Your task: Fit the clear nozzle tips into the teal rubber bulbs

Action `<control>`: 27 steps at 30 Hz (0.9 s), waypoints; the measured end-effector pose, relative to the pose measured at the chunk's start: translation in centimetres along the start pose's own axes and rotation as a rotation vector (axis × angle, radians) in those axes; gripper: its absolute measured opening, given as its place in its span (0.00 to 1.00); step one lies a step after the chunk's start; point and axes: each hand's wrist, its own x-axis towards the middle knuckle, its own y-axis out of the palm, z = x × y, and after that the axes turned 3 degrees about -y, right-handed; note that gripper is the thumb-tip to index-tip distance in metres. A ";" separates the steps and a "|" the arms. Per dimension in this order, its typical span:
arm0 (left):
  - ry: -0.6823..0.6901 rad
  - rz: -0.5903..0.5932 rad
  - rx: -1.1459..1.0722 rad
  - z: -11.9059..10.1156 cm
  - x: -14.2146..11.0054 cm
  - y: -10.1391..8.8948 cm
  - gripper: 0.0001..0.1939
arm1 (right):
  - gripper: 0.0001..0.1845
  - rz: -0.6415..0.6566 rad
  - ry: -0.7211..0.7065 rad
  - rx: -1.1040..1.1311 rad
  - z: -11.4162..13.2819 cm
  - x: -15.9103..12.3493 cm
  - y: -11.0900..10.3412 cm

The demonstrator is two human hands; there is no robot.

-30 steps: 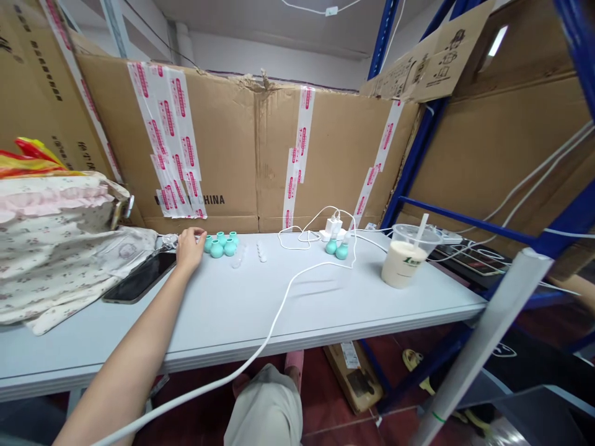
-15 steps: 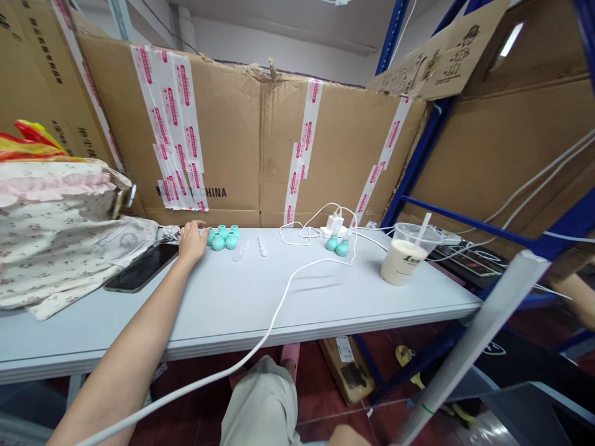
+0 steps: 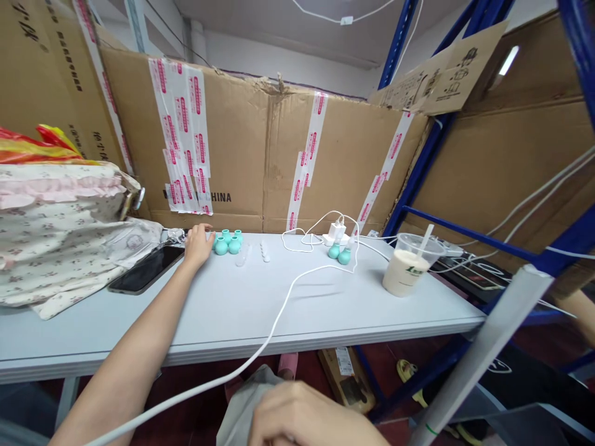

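My left hand (image 3: 199, 244) rests on the table at the left edge of a cluster of small teal round-bellied pots (image 3: 222, 246) with narrow necks. Its fingers are loosely bent and apart, close to the leftmost pot; contact is hard to make out. Right of the cluster lie a clear plastic piece (image 3: 243, 255) and a white beaded stick (image 3: 264, 252). Two more teal round pots (image 3: 344, 256) with clear tops stand by the charger. My right hand (image 3: 307, 415) is at the bottom edge, over my lap, with curled fingers mostly cut off by the frame.
A black phone (image 3: 146, 270) and a floral cloth bag (image 3: 60, 235) are at the left. A white cable (image 3: 274, 322) crosses the table to a white charger (image 3: 337, 232). A milky drink cup (image 3: 405, 271) stands at the right near a grey post (image 3: 483, 353). Cardboard (image 3: 242, 148) walls the back.
My right hand has risen further into view at the bottom. My left hand stays by the teal pots. The whole view has shifted slightly.
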 end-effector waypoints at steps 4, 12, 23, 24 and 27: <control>0.026 -0.009 0.006 -0.2 -0.2 -0.3 0.16 | 0.15 -0.049 0.087 -0.233 -5.3 2.3 0.5; 0.096 -0.063 0.017 -1.1 -0.4 -0.9 0.13 | 0.17 -0.331 0.441 -0.694 -16.2 8.4 -5.9; 0.517 0.020 -0.044 -6.0 -2.2 -2.6 0.10 | 0.06 -0.352 0.571 -0.674 -20.8 11.5 -9.7; 0.540 0.047 -0.066 -6.2 -2.3 -2.5 0.11 | 0.06 -0.352 0.566 -0.665 -20.9 11.7 -10.0; 0.563 0.141 -0.171 -6.6 -2.3 -2.1 0.13 | 0.04 -0.440 0.464 -0.451 -21.3 12.7 -11.0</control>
